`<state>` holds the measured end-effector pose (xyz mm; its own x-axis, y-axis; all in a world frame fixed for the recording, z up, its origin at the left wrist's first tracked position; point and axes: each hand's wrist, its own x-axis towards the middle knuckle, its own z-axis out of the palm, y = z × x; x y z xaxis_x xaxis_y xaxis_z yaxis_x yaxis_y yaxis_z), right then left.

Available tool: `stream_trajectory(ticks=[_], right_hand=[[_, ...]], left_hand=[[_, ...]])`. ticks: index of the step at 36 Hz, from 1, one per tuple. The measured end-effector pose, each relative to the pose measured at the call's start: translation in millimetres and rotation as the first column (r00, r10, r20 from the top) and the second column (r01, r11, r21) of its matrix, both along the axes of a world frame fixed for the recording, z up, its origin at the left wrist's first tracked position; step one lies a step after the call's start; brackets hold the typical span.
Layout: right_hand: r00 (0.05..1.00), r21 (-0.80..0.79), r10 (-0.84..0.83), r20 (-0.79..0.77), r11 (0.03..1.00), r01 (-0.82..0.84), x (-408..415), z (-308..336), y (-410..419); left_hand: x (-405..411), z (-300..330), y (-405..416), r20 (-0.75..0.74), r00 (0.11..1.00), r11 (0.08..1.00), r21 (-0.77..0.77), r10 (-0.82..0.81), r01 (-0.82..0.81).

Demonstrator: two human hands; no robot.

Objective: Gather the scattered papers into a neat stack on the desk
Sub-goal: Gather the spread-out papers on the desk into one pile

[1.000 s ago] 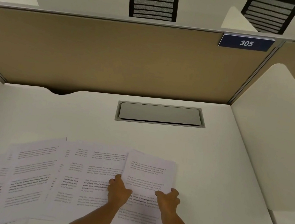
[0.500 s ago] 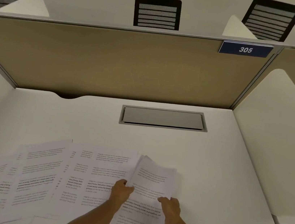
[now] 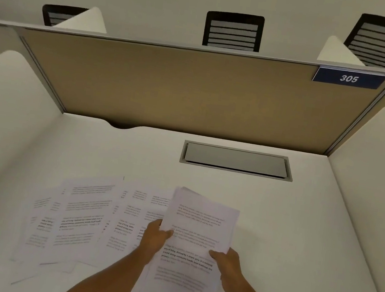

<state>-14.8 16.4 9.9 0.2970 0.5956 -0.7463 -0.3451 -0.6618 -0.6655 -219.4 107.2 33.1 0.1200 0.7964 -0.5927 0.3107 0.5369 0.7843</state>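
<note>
A small stack of printed papers [image 3: 200, 223] is tilted up off the white desk [image 3: 285, 233], gripped on both sides. My left hand [image 3: 155, 238] pinches its left edge with the thumb on top. My right hand [image 3: 227, 266] holds its right edge lower down. Several more printed sheets [image 3: 82, 219] lie fanned out and overlapping on the desk to the left, some partly under my left forearm and the held stack.
A grey cable hatch [image 3: 236, 160] is set into the desk beyond the papers. A tan partition [image 3: 194, 91] closes the back, and white side dividers [image 3: 4, 124] stand at left and right. A blue "305" sign [image 3: 349, 78] hangs at top right.
The right-hand stack has been gathered and lifted off the desk, its far edge now raised and tilted. Both hands have shifted to grip its side edges. The camera has tilted and moved left.
</note>
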Motion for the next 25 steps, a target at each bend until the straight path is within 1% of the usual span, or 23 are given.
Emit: stream_trajectory(ticks=[4,7,10,15,18,19,21,23,24,25], right_hand=[[1.0,0.038,0.026,0.003,0.999,-0.026,-22,5,16],[0.999,0.043,0.046,0.006,0.998,-0.047,-43,5,31],[0.995,0.022,0.075,0.069,0.997,-0.076,-62,0,44],[0.988,-0.007,0.104,0.116,0.995,-0.104,-86,-7,60],[0.981,-0.027,0.129,0.147,0.992,-0.126,-96,-12,66],[0.978,-0.038,0.13,0.164,0.991,-0.126,-99,-13,68],[0.954,-0.105,0.152,0.259,0.986,-0.129,-106,-15,73],[0.899,-0.225,0.224,0.376,0.963,-0.145,-111,-19,77],[0.875,-0.285,0.264,0.406,0.946,-0.154,-113,-19,78],[0.859,-0.325,0.29,0.421,0.933,-0.156,-115,-20,80]], left_hand=[[-14,1,3,-0.061,0.997,0.999,0.027,0.044,-0.043],[-25,3,9,-0.114,0.993,0.998,0.048,0.035,-0.029],[-37,2,17,-0.164,0.986,0.998,0.057,0.016,-0.007],[-49,-5,31,-0.201,0.978,0.999,-0.009,-0.054,0.054],[-49,-13,39,-0.254,0.959,0.992,-0.032,-0.125,0.12],[-49,-16,41,-0.286,0.946,0.988,-0.035,-0.155,0.152],[-49,-24,46,-0.387,0.899,0.978,-0.04,-0.204,0.205],[-48,-29,51,-0.527,0.809,0.962,-0.067,-0.261,0.266],[-48,-30,53,-0.576,0.77,0.957,-0.079,-0.273,0.28],[-48,-30,55,-0.598,0.753,0.957,-0.088,-0.274,0.278]])
